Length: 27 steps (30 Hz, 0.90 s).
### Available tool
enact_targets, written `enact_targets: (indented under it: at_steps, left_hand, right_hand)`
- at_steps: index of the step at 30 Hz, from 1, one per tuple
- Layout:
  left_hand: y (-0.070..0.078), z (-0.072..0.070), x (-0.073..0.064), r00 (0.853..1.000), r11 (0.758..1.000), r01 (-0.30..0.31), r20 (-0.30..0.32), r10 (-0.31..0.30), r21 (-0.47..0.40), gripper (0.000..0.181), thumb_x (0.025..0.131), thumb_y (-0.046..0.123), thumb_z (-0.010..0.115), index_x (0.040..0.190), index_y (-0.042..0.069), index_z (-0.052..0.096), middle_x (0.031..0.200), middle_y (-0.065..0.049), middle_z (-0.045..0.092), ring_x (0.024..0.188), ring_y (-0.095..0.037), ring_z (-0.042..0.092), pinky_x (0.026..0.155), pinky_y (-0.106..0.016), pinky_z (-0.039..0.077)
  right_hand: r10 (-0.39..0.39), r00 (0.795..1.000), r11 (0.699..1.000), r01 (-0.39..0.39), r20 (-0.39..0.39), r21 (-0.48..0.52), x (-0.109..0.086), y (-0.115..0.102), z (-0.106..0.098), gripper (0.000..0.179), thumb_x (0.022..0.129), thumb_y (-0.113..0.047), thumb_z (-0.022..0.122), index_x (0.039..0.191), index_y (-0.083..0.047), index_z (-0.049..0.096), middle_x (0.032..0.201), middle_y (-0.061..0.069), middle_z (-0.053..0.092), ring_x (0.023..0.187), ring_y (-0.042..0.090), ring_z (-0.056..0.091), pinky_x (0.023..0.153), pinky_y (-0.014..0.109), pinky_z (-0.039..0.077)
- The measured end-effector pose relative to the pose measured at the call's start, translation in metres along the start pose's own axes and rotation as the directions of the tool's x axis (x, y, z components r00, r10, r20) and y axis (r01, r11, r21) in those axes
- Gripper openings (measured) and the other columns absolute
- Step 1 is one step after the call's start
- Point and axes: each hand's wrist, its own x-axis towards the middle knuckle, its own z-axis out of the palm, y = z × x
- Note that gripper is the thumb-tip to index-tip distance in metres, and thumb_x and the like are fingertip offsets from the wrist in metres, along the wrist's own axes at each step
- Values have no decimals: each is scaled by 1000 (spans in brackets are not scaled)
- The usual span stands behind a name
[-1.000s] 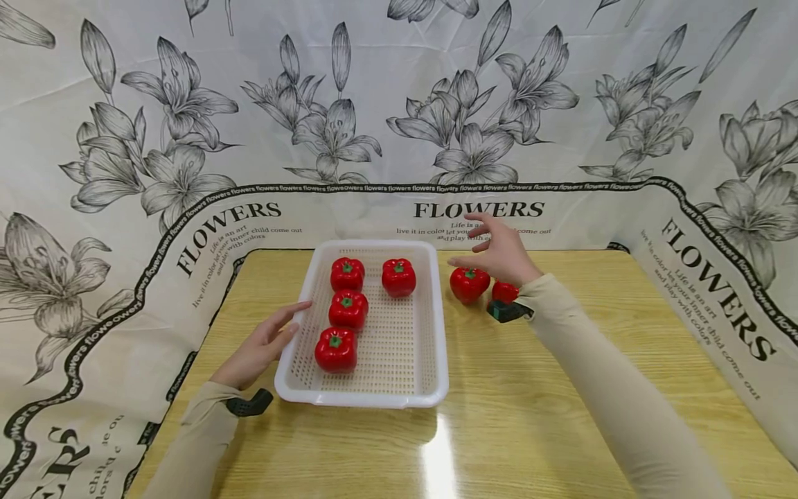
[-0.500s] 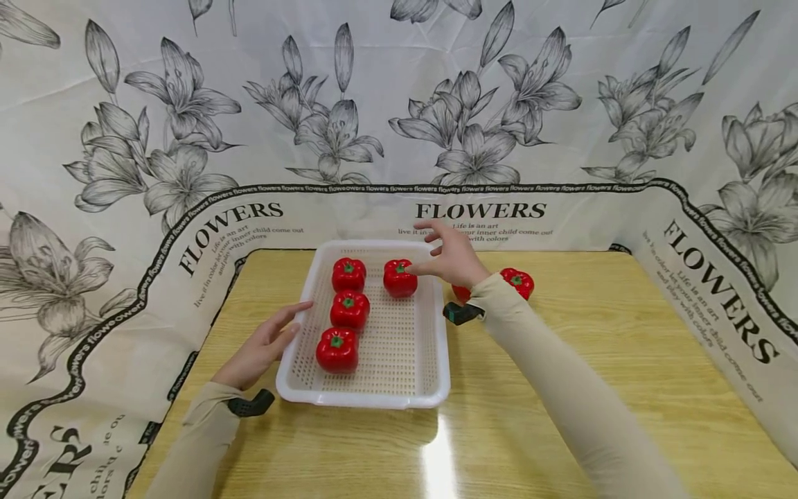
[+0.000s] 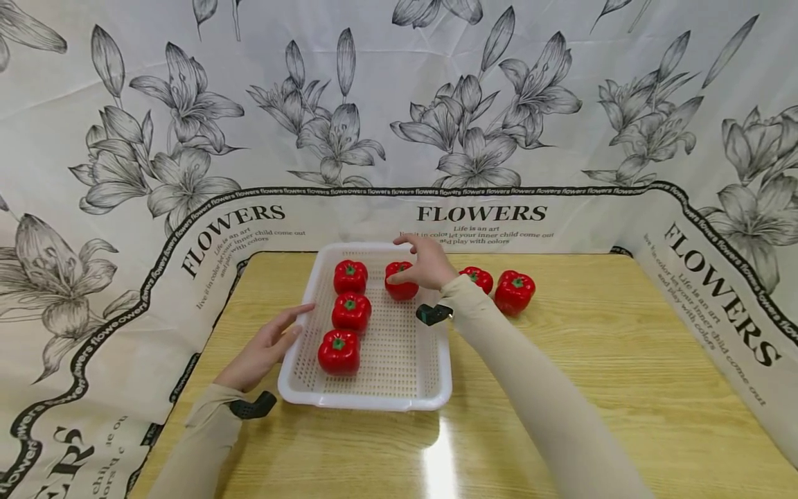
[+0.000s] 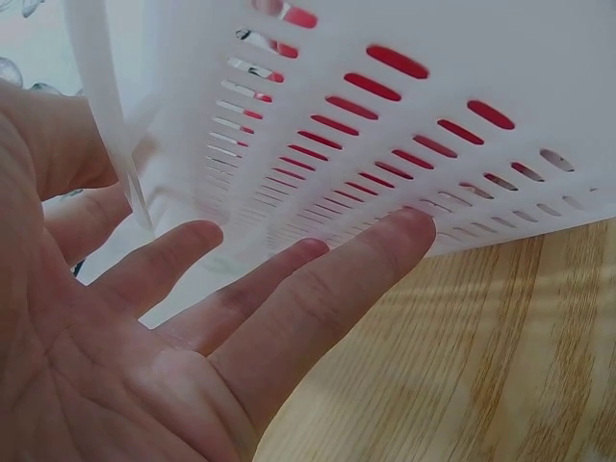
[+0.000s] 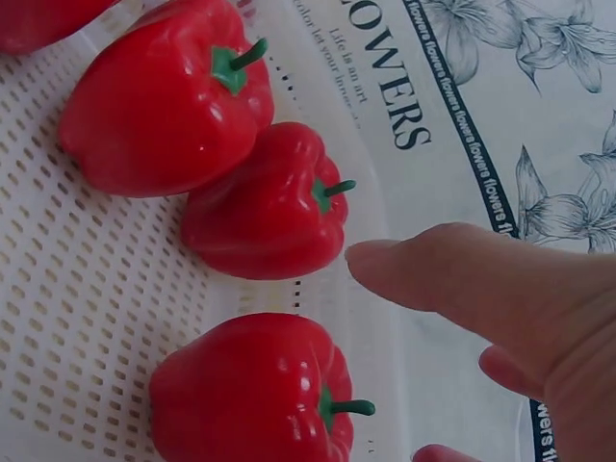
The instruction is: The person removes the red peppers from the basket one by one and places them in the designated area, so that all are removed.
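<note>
In the head view, a white perforated plastic basket (image 3: 399, 400) stands on the table with three red bell peppers in a column along its left side: far (image 3: 350, 277), middle (image 3: 351, 312) and near (image 3: 339, 352). A further bell pepper (image 3: 402, 287) sits at its far right. My left hand (image 3: 264, 350) rests against the basket's left side; in the left wrist view its fingers (image 4: 318, 298) stretch along the holed outer wall. My right hand (image 3: 430, 265) hovers at the far-right pepper, fingers spread. Its thumb (image 5: 433, 265) stays apart from the peppers in the right wrist view.
Two more red bell peppers lie on the wooden table (image 3: 598, 360) right of the basket, one (image 3: 479, 278) partly behind the right sleeve, the other (image 3: 515, 292) beside it. A white flower-printed cloth (image 3: 349, 159) hangs behind and along the sides.
My right hand has moved left and slightly down, from above the peppers on the table to the far-right pepper in the basket. My left hand has kept its place.
</note>
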Motion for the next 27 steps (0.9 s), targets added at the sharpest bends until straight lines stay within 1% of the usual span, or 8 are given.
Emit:
enact_targets:
  at_steps: [5, 10, 16, 18, 20, 23, 24, 27]
  left_hand:
    - [1, 1, 0, 1000, 1000, -1, 0, 2, 2, 54, 120, 27, 46, 171, 14, 35, 181, -19, 13, 147, -56, 45, 100, -51, 61]
    - [2, 0, -1, 1000, 1000, 7, -12, -7, 17, 54, 120, 28, 48, 171, 16, 37, 181, -19, 14, 148, -55, 44, 101, -52, 60]
    - [0, -1, 0, 1000, 1000, 4, -11, -3, 20, 54, 120, 29, 48, 171, 18, 37, 181, -18, 15, 149, -55, 43, 101, -53, 60]
    - [0, -2, 0, 1000, 1000, 6, -8, -6, 17, 54, 120, 28, 49, 171, 19, 37, 181, -16, 16, 149, -55, 43, 101, -53, 60]
    - [0, -2, 1, 1000, 1000, 11, -8, -11, 18, 54, 119, 28, 49, 171, 19, 37, 180, -16, 17, 149, -54, 44, 101, -54, 60]
    - [1, -2, 1, 1000, 1000, 12, -7, -12, 19, 54, 119, 28, 50, 171, 18, 37, 181, -16, 16, 149, -55, 43, 101, -55, 60]
    - [1, -2, 1, 1000, 1000, 11, -8, -11, 21, 54, 119, 28, 50, 171, 18, 37, 181, -17, 16, 149, -55, 43, 101, -55, 60]
    - [1, -3, 1, 1000, 1000, 4, -10, -3, 22, 54, 119, 27, 49, 171, 16, 37, 181, -18, 14, 149, -56, 43, 101, -55, 60]
  right_hand:
    - [10, 1000, 998, -9, 17, -57, 7, 3, 8, 76, 88, -14, 93, 154, -1, 57, 159, 25, 52, 141, 47, 52, 109, 52, 53]
    - [34, 999, 995, -32, 25, -90, 10, 4, 13, 74, 88, -15, 92, 153, 0, 58, 155, 25, 55, 139, 45, 53, 111, 52, 52]
    - [64, 997, 987, -57, 45, -149, 15, 5, 20, 74, 89, -19, 91, 153, -2, 58, 154, 26, 56, 146, 44, 47, 119, 52, 44]
    - [87, 995, 985, -79, 43, -150, 18, 8, 25, 74, 89, -19, 92, 153, -4, 58, 155, 25, 55, 149, 43, 43, 121, 52, 41]
    - [111, 993, 984, -104, 42, -143, 20, 11, 28, 74, 89, -18, 92, 154, -5, 58, 156, 25, 53, 150, 43, 41, 122, 52, 41]
    - [127, 992, 983, -122, 24, -137, 23, 15, 32, 74, 88, -18, 92, 153, -7, 59, 156, 25, 52, 150, 42, 40, 121, 53, 41]
    - [128, 992, 983, -125, 18, -136, 23, 15, 33, 73, 88, -17, 92, 153, -6, 59, 155, 26, 52, 149, 42, 40, 120, 53, 42]
    - [101, 995, 985, -100, -2, -141, 20, 13, 33, 70, 88, -16, 91, 150, -4, 61, 150, 26, 55, 143, 42, 45, 118, 52, 44]
